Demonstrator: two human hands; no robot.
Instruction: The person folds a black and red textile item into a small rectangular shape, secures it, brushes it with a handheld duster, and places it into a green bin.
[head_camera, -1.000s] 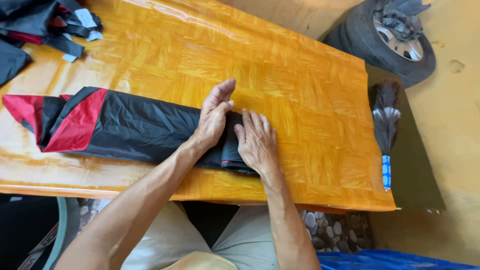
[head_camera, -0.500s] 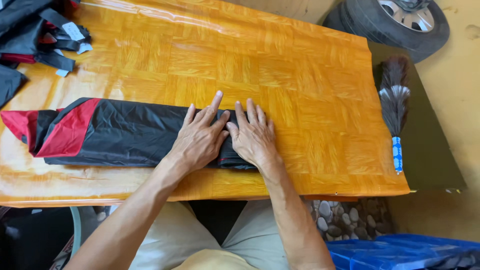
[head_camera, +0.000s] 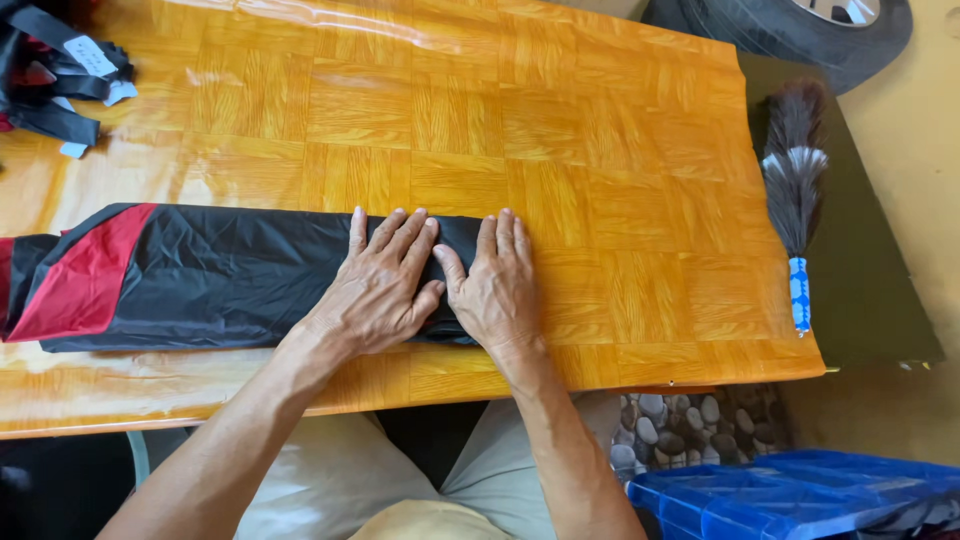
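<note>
The folded black and red garment was laid along the near edge of the orange surface. Its right end was pressed flat under the left hand and right hand, fingers spread wide, nothing gripped. Even pressure was judged best for a sharp fold.

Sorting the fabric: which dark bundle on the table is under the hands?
The long folded black-and-red garment at the near edge; the other dark bundle lies untouched in the far left corner.

I sat at a table covered in glossy orange wood-parquet sheeting that caught bright glare along its far edge. A feather duster lay off its right side, a tyre beyond, a blue plastic crate and pebbled flooring below.
</note>
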